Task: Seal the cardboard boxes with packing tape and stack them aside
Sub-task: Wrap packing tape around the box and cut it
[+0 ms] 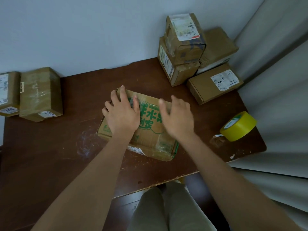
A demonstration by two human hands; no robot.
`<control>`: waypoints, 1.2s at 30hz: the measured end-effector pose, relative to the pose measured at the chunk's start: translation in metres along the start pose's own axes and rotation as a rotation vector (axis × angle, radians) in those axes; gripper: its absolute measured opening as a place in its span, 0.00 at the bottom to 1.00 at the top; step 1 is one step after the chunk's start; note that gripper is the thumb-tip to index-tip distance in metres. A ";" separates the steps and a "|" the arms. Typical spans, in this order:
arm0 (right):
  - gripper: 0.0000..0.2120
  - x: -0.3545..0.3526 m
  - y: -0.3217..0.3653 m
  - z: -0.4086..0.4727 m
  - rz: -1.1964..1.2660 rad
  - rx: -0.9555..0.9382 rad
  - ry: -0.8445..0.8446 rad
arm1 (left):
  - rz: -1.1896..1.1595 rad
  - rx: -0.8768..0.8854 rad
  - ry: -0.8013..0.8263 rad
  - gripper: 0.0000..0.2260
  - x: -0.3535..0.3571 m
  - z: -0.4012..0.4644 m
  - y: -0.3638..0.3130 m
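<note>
Two hands work a flat cardboard box printed with green characters, which lies at the centre of a scuffed brown table. The left hand lies spread across the box's far left corner, fingers straight and reaching over its edge. The right hand is blurred, its fingers loosely extended over the right half of the lid; whether it touches the cardboard cannot be told. Clear tape glints across the lid between the two hands and over the near right corner.

A yellow tape roll stands tilted well out to the right of the right hand, close to the table's edge, a loose clear tail stuck down just beside it. Beyond the right hand rises a stack of boxes; far to the left of the left hand sit two taped boxes.

Risks, as judged from here: a hasty swipe could trap creases or bubbles in the tape, leaving a weak seam. The box could skid on the table if the left hand eases off. A sweeping right forearm could knock the roll off the edge, and the tall stack looks uneven enough to topple under another box.
</note>
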State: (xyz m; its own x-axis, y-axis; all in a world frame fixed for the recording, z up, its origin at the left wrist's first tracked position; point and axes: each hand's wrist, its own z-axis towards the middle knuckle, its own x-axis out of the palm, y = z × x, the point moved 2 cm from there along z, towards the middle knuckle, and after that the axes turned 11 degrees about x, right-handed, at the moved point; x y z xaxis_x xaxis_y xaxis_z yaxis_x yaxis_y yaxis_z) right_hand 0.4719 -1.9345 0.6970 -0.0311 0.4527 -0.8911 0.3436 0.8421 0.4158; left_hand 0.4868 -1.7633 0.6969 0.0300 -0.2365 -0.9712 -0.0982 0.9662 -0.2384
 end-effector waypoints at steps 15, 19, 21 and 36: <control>0.33 -0.015 0.002 -0.003 0.131 0.178 0.204 | -0.169 -0.133 0.162 0.37 -0.017 0.011 0.009; 0.39 0.005 0.000 -0.061 0.046 0.131 0.222 | -0.223 -0.332 0.260 0.46 -0.024 0.002 0.020; 0.35 0.007 -0.004 -0.060 0.016 0.120 0.164 | -0.353 -0.299 0.287 0.43 -0.032 -0.001 0.026; 0.31 -0.003 0.042 -0.034 0.381 0.370 0.348 | -1.385 -0.812 0.378 0.38 -0.036 -0.060 0.109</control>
State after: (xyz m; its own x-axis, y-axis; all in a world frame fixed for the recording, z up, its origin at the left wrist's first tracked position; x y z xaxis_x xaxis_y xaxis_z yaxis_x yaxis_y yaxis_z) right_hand 0.4541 -1.8903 0.7232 -0.1245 0.8219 -0.5559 0.6905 0.4741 0.5463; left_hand 0.4158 -1.6556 0.7059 0.3157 -0.9474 0.0525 -0.6712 -0.2621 -0.6934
